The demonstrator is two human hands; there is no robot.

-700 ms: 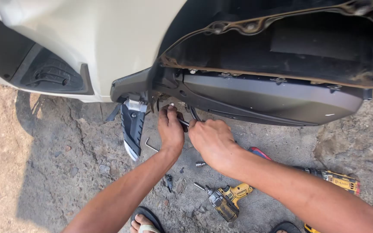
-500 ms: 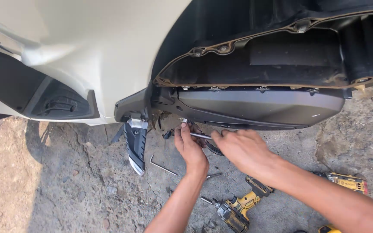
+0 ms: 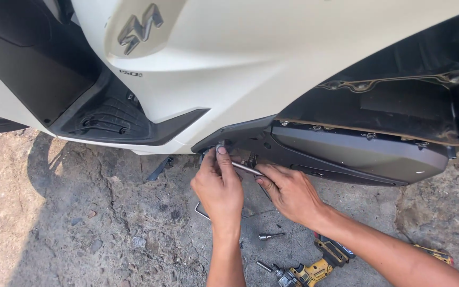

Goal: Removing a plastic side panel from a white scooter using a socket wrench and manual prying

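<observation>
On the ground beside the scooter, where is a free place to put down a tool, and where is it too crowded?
The bare concrete ground left of the left hand, below the footboard, looks free apart from small stones. It is crowded under both hands: a socket bit, a yellow drill and a bent metal rod lie there, near the right hand.

Cracked concrete ground (image 3: 81,223) under yellow drill (image 3: 314,268), socket bit (image 3: 271,236).

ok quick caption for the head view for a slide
Both hands, left hand and right hand, work a thin metal rod at a white scooter's lower edge, a yellow drill on the ground.
</observation>
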